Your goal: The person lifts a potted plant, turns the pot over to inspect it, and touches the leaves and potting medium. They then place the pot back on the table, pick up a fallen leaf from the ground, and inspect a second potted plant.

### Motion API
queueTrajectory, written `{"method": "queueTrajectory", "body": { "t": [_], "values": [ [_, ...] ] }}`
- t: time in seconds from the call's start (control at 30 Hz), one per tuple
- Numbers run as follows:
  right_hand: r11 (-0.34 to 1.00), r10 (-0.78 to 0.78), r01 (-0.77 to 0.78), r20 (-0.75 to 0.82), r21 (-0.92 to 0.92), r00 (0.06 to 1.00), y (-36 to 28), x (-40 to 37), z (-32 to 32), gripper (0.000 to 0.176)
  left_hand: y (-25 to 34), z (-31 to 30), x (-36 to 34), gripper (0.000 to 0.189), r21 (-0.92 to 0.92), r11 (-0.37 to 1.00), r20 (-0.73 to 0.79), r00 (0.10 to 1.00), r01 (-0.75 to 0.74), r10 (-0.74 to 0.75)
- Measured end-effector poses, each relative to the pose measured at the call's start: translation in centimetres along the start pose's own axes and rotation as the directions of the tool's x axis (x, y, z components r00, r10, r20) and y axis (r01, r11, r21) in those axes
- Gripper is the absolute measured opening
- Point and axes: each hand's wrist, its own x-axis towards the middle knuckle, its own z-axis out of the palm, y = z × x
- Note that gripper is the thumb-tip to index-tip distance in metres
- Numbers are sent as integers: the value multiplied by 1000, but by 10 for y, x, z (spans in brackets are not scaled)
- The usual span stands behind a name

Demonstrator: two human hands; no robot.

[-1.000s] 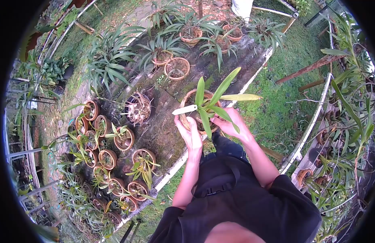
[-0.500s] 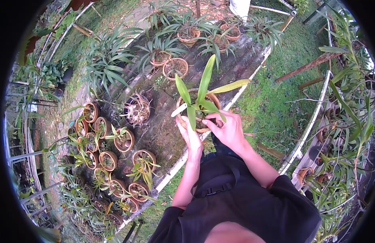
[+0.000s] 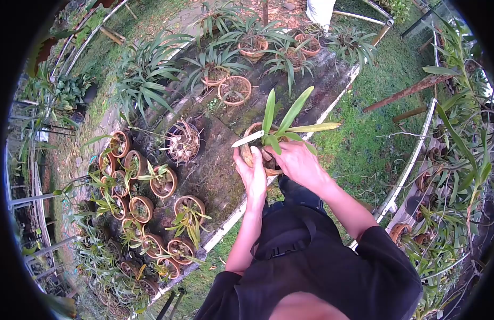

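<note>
A clay pot (image 3: 249,154) with a broad-leaved green plant (image 3: 292,111) stands at the near edge of the weathered table (image 3: 217,140). My left hand (image 3: 252,173) is wrapped round the pot's left side, its thumb over the rim. Inside the pot, at the plant's base, my right hand (image 3: 297,162) has its fingers closed; what they hold is hidden under the hand and leaves. A white label (image 3: 248,140) sticks out to the left above my left hand. One long leaf, yellowish, points right.
Several small potted plants (image 3: 141,209) stand at the left. A dark pot of pale roots (image 3: 183,142) is nearer the middle. Spiky plants in clay pots (image 3: 253,48) line the far end. A person's white-clad leg (image 3: 319,12) shows at the top.
The plant's leaves have swung right and the label has turned flatter. My right hand has moved deeper over the pot, its fingers now mostly hidden. The view has shifted slightly.
</note>
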Motion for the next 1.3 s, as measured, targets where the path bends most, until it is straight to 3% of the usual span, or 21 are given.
{"method": "queueTrajectory", "body": {
  "t": [0.13,0.33,0.43,0.63,0.83,0.93,1.03,1.17,1.23,1.3],
  "values": [
    [997,-61,64,67,-40,996,16,2,14,26,-2,-3,2,71,28,999,-29,999,41,-40],
    [993,-93,94,29,-68,995,16,5,15,22,-1,-8,4,69,177,984,-6,999,33,-33],
    [990,-125,123,-30,-73,992,19,6,17,21,-5,-10,4,79,156,987,-21,999,37,-34],
    [989,-77,66,-83,-130,994,14,3,22,20,2,-5,2,80,98,995,-17,1000,17,-16],
    [1000,-28,27,-83,-10,996,13,-1,17,14,11,-1,-1,77,42,999,-48,999,22,-20],
    [983,0,12,-66,181,998,7,-5,-2,14,34,2,-7,71,-88,987,-36,990,132,-136],
    [967,122,-108,-49,229,991,2,-14,-29,16,39,-1,-7,64,-222,953,21,978,205,-206],
    [965,261,-261,22,5,965,32,-48,-56,15,20,-14,-1,58,-318,894,75,948,316,-309],
    [942,283,-278,-4,-189,959,59,-81,-46,14,22,-13,-1,58,-325,897,64,953,301,-297],
    [896,406,-380,79,-228,910,63,-87,-43,21,22,-11,-1,58,-335,896,75,956,292,-284]
  ]
}}
